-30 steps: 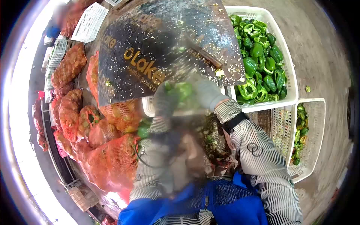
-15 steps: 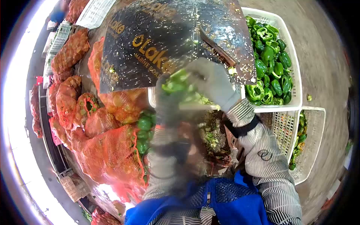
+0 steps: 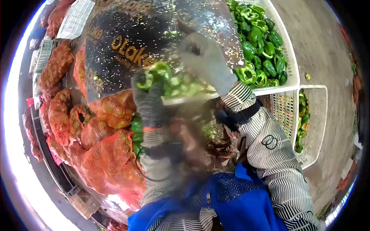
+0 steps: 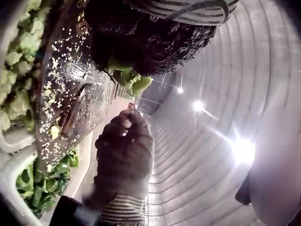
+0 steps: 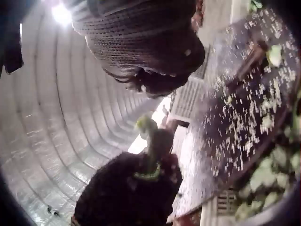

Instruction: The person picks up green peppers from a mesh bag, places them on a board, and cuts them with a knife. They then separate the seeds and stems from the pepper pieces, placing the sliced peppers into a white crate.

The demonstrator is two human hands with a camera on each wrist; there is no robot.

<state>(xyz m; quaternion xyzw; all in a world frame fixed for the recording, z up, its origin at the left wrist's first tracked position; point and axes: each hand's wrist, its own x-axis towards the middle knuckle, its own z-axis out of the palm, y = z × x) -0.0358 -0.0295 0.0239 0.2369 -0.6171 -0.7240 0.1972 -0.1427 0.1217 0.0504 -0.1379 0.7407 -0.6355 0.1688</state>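
My left hand (image 3: 148, 90), in a dark grey knit glove, grips a green bell pepper (image 3: 160, 73) with its cut, hollow side showing. The same pepper (image 4: 129, 79) pokes out past the glove in the left wrist view. My right hand (image 3: 204, 59), in a lighter grey glove, is apart from the pepper, over the near edge of the dark board (image 3: 115, 27). In the left wrist view the right hand (image 4: 124, 160) has curled fingers, with nothing visible in them. A knife (image 4: 75, 110) lies on the seed-strewn board. Below the hands is a crate of pale green pepper scraps (image 3: 189, 87).
A white crate rim (image 3: 295, 73) surrounds cut green peppers (image 3: 266, 50) at the right. A lower white crate (image 3: 318, 127) holds more pepper pieces. Red mesh sacks (image 3: 108, 161) crowd the left side, and a white crate (image 3: 75, 19) stands at the far left.
Both hands were close together around the pepper. The right hand has moved forward and away from it, over the board; the left still grips the pepper. The head view has shifted.
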